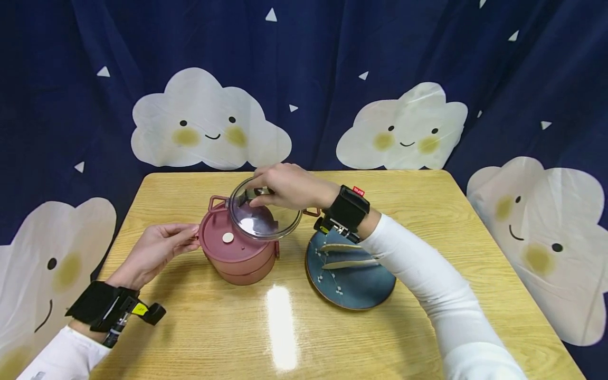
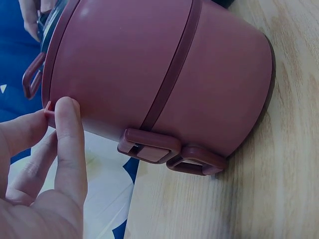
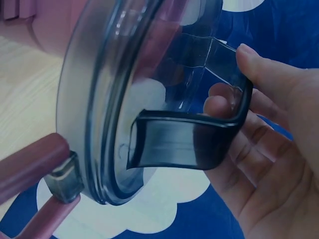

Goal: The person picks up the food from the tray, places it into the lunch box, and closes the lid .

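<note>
A round pink stacked lunch box (image 1: 242, 272) stands upright on the table, its flat pink inner cover (image 1: 214, 240) bearing a cream button (image 1: 228, 238). At its left rim my left hand (image 1: 157, 250) pinches a small pink tab (image 2: 49, 113) between thumb and fingers. My right hand (image 1: 296, 186) grips the dark handle (image 3: 174, 142) of a clear domed lid (image 3: 104, 99). That lid is tilted and raised, overlapping the box's right side in the head view. A pink loop clip (image 3: 35, 159) sticks out from the lid's edge. Lower clips (image 2: 152, 145) lie against the box's side.
Right of the box, a dark blue plate (image 1: 363, 295) with a white branch pattern holds two slim tan pieces (image 1: 349, 264), partly under my right forearm. The wooden table (image 1: 218, 338) ends at a navy curtain (image 1: 313, 47) with clouds.
</note>
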